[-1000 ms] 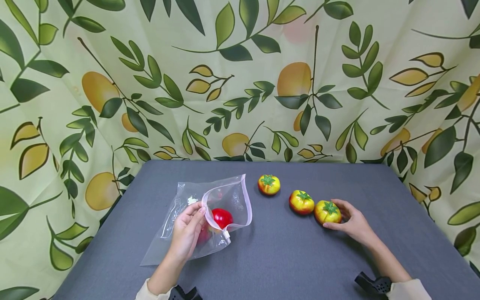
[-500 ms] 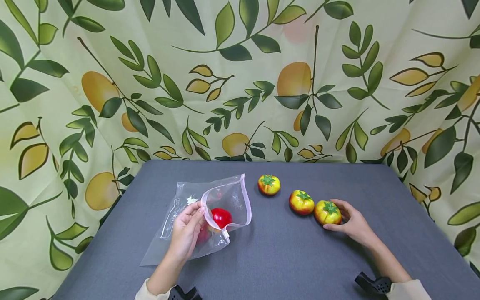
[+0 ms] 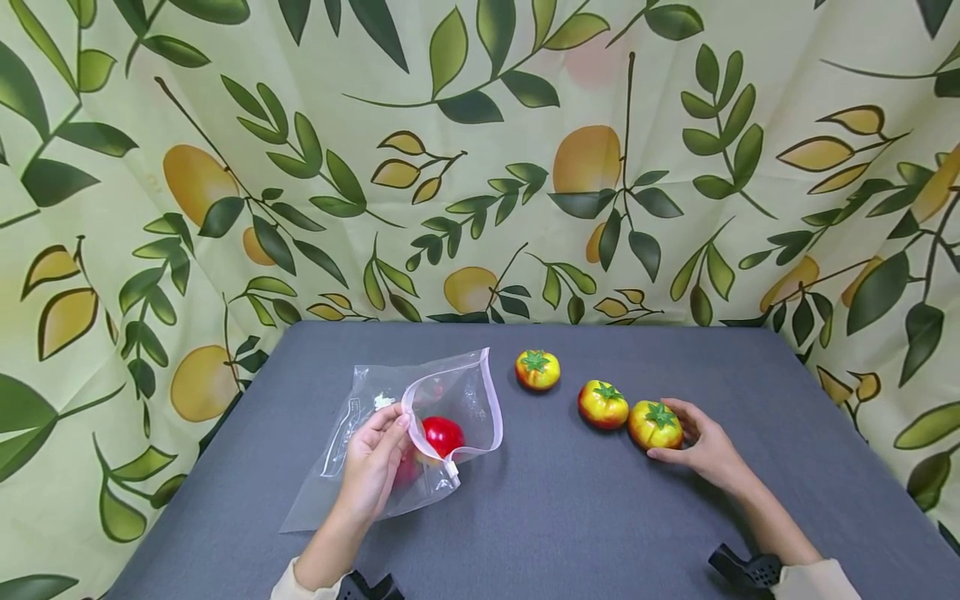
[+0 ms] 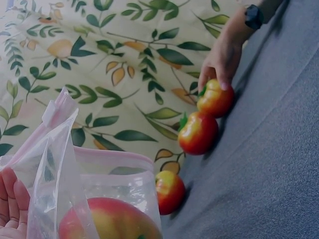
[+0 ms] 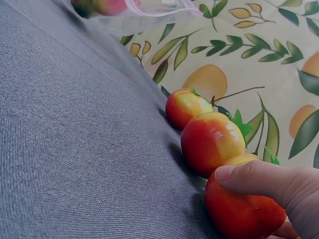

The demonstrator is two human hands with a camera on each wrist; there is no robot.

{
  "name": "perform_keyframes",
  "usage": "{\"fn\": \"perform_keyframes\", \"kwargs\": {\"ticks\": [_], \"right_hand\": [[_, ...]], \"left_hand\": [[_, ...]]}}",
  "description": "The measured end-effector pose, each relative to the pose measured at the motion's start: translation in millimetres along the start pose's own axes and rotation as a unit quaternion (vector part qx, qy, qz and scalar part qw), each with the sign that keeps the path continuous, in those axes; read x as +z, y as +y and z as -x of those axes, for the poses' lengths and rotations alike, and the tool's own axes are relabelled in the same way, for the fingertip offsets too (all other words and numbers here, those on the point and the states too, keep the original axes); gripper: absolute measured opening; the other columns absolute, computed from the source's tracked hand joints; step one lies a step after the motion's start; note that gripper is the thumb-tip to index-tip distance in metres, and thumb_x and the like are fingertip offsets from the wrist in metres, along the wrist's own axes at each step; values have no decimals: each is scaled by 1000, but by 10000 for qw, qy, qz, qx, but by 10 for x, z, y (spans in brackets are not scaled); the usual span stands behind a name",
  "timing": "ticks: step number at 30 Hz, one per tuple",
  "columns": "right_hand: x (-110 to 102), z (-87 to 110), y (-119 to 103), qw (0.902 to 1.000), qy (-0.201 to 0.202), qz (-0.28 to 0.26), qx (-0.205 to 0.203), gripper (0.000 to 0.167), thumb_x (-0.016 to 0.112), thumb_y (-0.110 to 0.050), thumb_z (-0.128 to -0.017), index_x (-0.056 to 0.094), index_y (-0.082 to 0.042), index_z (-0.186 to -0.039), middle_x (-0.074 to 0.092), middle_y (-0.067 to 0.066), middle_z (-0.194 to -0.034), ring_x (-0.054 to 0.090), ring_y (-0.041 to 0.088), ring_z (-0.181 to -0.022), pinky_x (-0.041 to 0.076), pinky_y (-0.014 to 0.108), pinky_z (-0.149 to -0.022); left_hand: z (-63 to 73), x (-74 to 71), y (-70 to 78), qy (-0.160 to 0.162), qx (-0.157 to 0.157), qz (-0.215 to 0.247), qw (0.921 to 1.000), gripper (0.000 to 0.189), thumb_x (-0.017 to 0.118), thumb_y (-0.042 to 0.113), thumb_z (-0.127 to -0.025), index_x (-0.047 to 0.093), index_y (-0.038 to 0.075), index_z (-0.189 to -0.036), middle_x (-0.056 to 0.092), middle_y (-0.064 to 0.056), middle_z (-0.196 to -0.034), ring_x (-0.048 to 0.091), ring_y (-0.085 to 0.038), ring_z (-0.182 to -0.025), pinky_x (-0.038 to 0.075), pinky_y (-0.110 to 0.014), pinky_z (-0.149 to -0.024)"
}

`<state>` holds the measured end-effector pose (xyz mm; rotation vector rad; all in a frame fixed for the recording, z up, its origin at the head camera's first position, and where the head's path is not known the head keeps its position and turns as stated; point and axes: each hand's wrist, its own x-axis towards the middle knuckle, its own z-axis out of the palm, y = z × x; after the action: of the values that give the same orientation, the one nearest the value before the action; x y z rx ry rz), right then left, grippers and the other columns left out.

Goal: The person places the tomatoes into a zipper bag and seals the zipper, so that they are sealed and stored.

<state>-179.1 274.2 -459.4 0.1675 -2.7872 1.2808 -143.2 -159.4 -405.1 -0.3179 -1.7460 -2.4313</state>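
My left hand [image 3: 371, 462] pinches the pink-edged mouth of a clear zip bag [image 3: 322, 492] lying on the left of the table, and the mouth gapes to the right. Inside is a shiny red round fruit [image 3: 444, 433]; the left wrist view shows a red-and-yellow fruit [image 4: 114, 221] in the bag. A white slider [image 3: 452, 472] sits on the bag's front rim. My right hand [image 3: 708, 450] grips a yellow-red tomato [image 3: 651, 427] with a green leafy top, thumb on its near side. That tomato rests on the table, against or very near a second tomato [image 3: 600, 407].
A third yellow-red tomato [image 3: 536, 372] stands farther back, between the bag and the other two. Grey cloth covers the table [image 3: 555, 517]. Behind it hangs a leaf-and-fruit patterned curtain [image 3: 510, 250]. Both wrists wear black camera mounts [image 3: 746, 568].
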Motion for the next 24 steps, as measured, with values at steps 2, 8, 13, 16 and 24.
{"fn": "perform_keyframes", "kwargs": {"ticks": [2, 8, 13, 16, 24], "right_hand": [[-2, 2, 7, 10000, 2, -2, -10, 80, 84, -19, -72, 42, 5, -135, 51, 29, -133, 28, -31, -94, 30, -5, -81], [-14, 11, 33, 10000, 41, -33, -52, 79, 84, -18, -72, 42, 5, -135, 51, 29, -132, 29, -31, -95, 30, -5, -81], [-27, 13, 50, 9997, 130, -92, -159, 79, 84, -15, -72, 42, 6, -135, 51, 30, -132, 30, -31, -96, 31, -5, -80], [-32, 15, 53, 9996, 178, -70, -189, 78, 84, -15, -72, 42, 6, -135, 52, 30, -132, 30, -31, -96, 31, -4, -80], [-49, 28, 22, 9991, 305, -73, -270, 78, 84, -13, -70, 43, 6, -134, 53, 30, -129, 30, -32, -96, 31, -5, -80]], "left_hand": [[3, 1, 0, -48, 33, 44, 10000, 28, 45, -2, -97, 64, 19, -100, 62, 10, -88, 60, 1, -79, 54, -13, -77], [2, 10, -5, -5, -34, 10, 10000, 28, 45, -1, -97, 64, 20, -99, 62, 11, -88, 60, 1, -79, 54, -13, -77], [-1, 6, -7, -5, -41, -3, 10000, 29, 45, -2, -97, 64, 20, -99, 62, 10, -88, 60, 1, -79, 54, -13, -77], [-2, 1, -9, 0, -40, -7, 10000, 29, 45, -1, -97, 64, 20, -99, 62, 11, -87, 60, 1, -79, 54, -13, -77], [0, -4, -5, 15, -70, -59, 10000, 27, 45, -1, -97, 63, 19, -99, 61, 11, -86, 60, 1, -79, 54, -13, -76]]}}
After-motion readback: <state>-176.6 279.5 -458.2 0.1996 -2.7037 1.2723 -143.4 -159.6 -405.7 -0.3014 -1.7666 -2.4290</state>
